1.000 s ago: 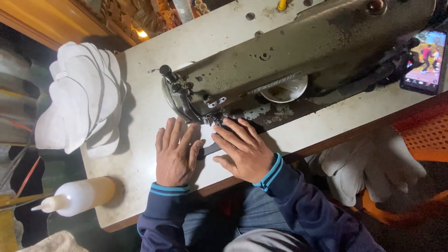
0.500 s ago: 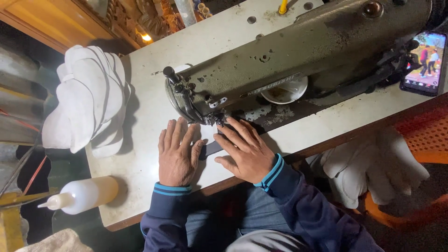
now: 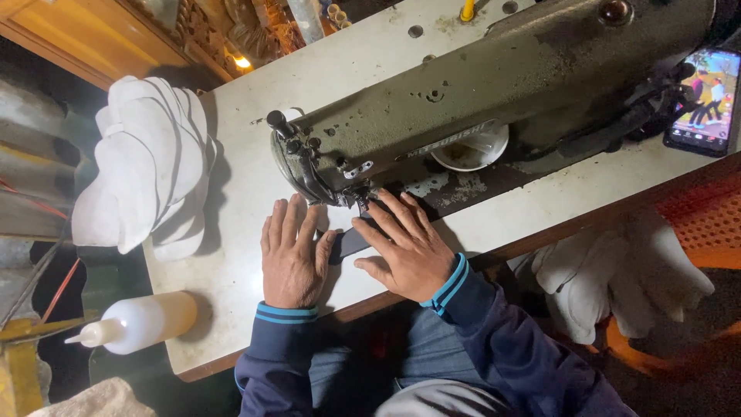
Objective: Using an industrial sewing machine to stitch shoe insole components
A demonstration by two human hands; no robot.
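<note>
- We press our left hand (image 3: 290, 255) flat, fingers spread and grasping nothing, on the white fabric piece (image 3: 336, 220) at the sewing machine's (image 3: 463, 108) needle.
- Our right hand (image 3: 409, 247), likewise unclenched, steadies it on the table (image 3: 231, 177).
- Stacked white gloves (image 3: 147, 174) wait leftward.

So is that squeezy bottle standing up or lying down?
Lying down. The bottle rests on its side at the table edge, its nozzle pointing sideways off the table.

Two hands (image 3: 292, 255), one sewing machine (image 3: 494, 100), one bottle (image 3: 139, 323).
</note>
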